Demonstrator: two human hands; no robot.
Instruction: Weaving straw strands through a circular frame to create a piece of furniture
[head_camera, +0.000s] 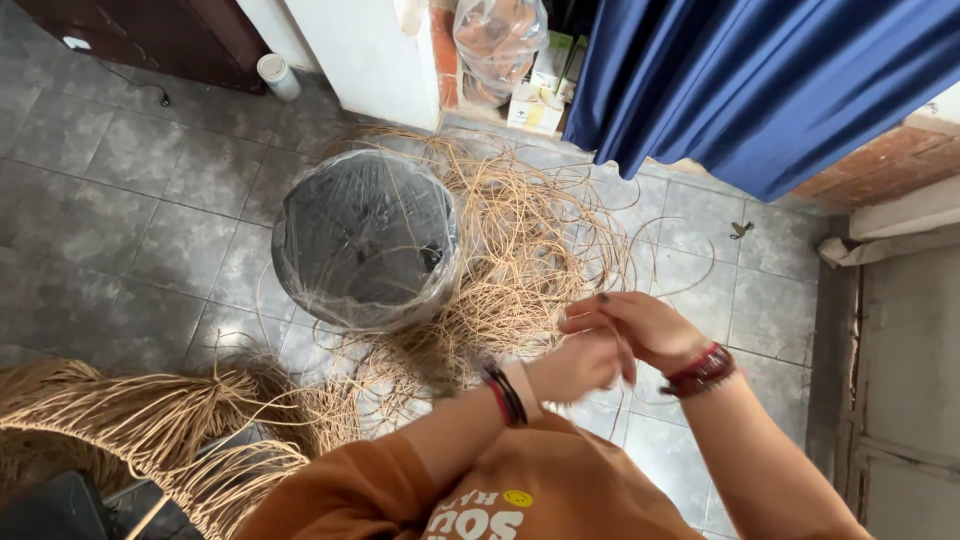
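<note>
Both hands met in front of the person's chest, above a grey tiled floor (150, 190). The right hand (640, 328) lay over the left hand (578, 365), its fingers (590, 318) curled inward and pinched on a thin tan fibre strand (622, 352) that ran down between the two hands; the left fingers were closed as well, but the right hand hid what they gripped, so I could not tell whether they held the same strand. A red beaded bracelet (702, 370) sat on the right wrist and dark bands (506, 395) on the left. Just beyond the fingertips, on the floor, spread a loose tangle of the same tan fibre (520, 240). Farther past it, to the left of the fingers, stood a round black tub wrapped in clear plastic film (365, 240), touching the tangle. Well to the left of the hands and nearer the body, a thick bundle of fibre (150, 420) curved across the floor. Far above the fingers hung a blue curtain (760, 80).
</note>
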